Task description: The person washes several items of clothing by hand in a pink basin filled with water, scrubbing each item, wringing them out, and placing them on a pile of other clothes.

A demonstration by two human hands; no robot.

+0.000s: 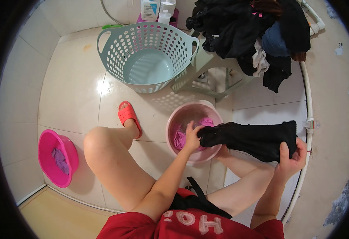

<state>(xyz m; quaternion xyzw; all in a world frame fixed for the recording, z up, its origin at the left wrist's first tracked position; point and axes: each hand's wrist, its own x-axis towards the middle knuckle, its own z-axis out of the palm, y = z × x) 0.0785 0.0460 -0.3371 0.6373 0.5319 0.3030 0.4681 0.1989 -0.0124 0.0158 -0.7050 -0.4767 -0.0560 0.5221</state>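
Observation:
A long black garment (254, 137) is stretched sideways between my two hands. My left hand (192, 138) is at its bunched end, over the pink basin (173, 117), with the fingers curled beside the cloth. At the wider ribbed end, my right hand (292, 158) grips the edge between thumb and fingers. Inside the pink basin lie purple-pink cloths (179, 139), partly covered by my left hand and the garment. The garment's exact kind is unclear.
A pale blue-green laundry basket (142, 81) stands ahead. Dark clothes (238, 30) are heaped on a greenish stool (190, 75) at the far right. A bright pink basin (73, 151) with a purple cloth (60, 160) sits on the left. Bottles (150, 10) stand behind the basket.

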